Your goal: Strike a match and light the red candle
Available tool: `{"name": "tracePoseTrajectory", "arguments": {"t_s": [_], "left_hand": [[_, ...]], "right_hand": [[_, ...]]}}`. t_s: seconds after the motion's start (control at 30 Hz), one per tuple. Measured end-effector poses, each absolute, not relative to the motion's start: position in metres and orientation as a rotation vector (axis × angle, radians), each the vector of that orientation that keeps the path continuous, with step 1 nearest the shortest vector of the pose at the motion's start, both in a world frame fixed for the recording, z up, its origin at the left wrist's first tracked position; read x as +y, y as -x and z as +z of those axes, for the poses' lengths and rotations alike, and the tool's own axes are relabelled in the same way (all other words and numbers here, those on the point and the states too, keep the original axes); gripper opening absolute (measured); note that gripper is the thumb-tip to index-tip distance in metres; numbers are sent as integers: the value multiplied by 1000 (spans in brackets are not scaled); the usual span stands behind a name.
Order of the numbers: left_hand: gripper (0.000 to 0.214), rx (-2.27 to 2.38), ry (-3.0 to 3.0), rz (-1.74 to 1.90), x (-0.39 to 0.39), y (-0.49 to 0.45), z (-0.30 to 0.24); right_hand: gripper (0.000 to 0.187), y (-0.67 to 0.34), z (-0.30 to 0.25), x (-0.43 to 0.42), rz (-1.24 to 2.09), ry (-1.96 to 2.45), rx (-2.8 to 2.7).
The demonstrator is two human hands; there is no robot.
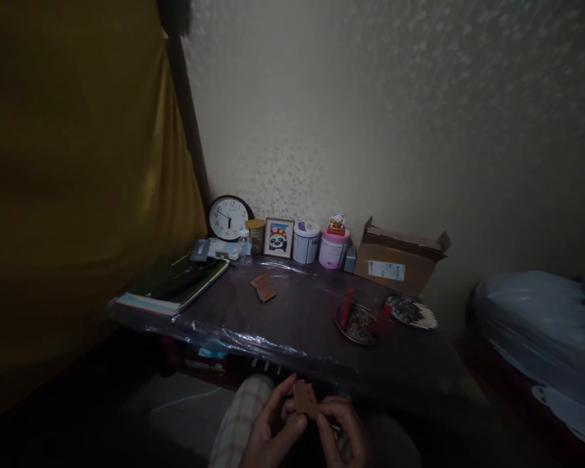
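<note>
Low in the view, over my lap, a small flat brown piece (305, 399) that looks like cardboard is held between both hands. My left hand (275, 426) grips its left side, thumb in front and fingers behind. My right hand (342, 426) pinches its lower right edge with thumb and fingertips. A few darker marks show on its face, and its top edge is uneven. On the table (297, 318) beyond lie similar brown pieces (264, 288), touching or overlapping. To their right stands a round metal plate (355, 325) with two red upright objects and dark bits.
A second dish (409, 311) holds dark bits and pale sticks. Along the wall stand a clock (230, 218), a panda picture frame (279, 238), two tins (306, 244) and an open cardboard box (394, 260). Books (175, 286) lie left, beside a yellow curtain (78, 162).
</note>
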State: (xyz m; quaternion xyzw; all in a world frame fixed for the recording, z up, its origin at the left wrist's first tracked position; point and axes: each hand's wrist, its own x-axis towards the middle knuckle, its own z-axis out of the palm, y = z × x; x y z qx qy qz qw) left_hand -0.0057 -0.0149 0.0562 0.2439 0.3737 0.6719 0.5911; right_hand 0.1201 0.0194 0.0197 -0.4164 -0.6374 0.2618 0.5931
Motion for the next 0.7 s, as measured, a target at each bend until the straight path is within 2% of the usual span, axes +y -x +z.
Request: {"name": "tracePoseTrajectory", "arguments": {"t_s": [0.2, 0.37, 0.7], "left_hand": [[46, 889, -517, 1624, -13, 0, 50], [38, 906, -544, 1599, -13, 2, 51], [45, 980, -497, 1602, -13, 2, 52]], "right_hand": [[20, -119, 19, 20, 610, 961, -1488], [20, -119, 17, 21, 616, 958, -1497], [20, -118, 21, 22, 580, 928, -1530]]}}
